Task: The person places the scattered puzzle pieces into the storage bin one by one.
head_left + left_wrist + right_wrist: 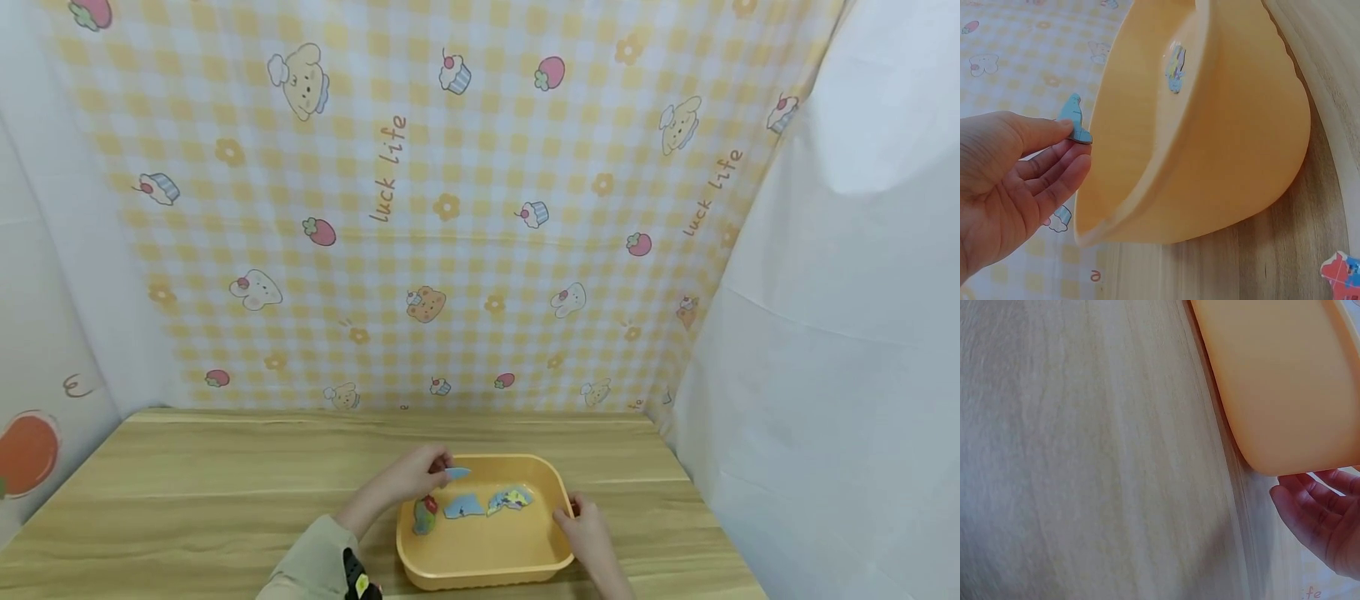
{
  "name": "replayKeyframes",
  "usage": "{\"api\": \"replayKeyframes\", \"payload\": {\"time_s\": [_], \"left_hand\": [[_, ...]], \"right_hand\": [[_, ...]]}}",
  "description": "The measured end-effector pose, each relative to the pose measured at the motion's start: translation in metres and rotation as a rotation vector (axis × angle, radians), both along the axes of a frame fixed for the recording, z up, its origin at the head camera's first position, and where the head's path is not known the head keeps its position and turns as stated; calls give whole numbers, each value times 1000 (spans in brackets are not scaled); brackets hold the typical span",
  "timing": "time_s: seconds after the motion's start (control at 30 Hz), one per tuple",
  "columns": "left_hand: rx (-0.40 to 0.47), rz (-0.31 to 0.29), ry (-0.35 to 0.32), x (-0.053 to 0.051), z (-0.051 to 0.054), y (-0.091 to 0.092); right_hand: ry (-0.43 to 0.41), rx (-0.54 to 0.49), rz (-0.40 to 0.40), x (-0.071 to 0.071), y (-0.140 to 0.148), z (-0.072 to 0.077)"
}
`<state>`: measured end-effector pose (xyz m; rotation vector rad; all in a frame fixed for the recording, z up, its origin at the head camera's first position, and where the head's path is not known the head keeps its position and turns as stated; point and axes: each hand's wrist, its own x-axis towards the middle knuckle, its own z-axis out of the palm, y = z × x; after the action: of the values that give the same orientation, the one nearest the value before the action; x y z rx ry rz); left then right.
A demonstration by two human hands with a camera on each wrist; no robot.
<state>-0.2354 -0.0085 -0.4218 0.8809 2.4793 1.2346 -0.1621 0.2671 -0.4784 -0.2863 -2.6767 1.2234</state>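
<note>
My left hand (422, 473) is above the back left corner of a yellow plastic tub (487, 579). Between thumb and fingers it pinches a small, flat, light blue piece (1073, 119), which looks like a puzzle piece. The right hand (588, 533) grips the tub's right rim, thumb over the edge; in the right wrist view its fingers (1310, 509) curl at the tub's wall. Inside the tub lie a green and red piece (425, 517), a light blue piece (463, 506) and a blue-yellow patterned piece (510, 499).
The tub stands on a wood-grain table (225, 500). A red and blue piece (1340, 275) lies on the table outside the tub. Behind the table hangs a yellow checked cloth (465, 250), with a white cloth (825, 333) along the right side.
</note>
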Motion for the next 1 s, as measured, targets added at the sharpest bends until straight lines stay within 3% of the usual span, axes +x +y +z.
{"api": "replayKeyframes", "payload": {"time_s": [0.4, 0.67, 1.0], "left_hand": [[-41, -7, 35, -2, 2, 8], [-16, -58, 56, -3, -1, 14], [-23, -60, 33, -5, -5, 21]], "right_hand": [[-7, -2, -2, 0, 0, 1], [-36, -40, 11, 1, 0, 1], [-36, -49, 15, 0, 1, -1]]}}
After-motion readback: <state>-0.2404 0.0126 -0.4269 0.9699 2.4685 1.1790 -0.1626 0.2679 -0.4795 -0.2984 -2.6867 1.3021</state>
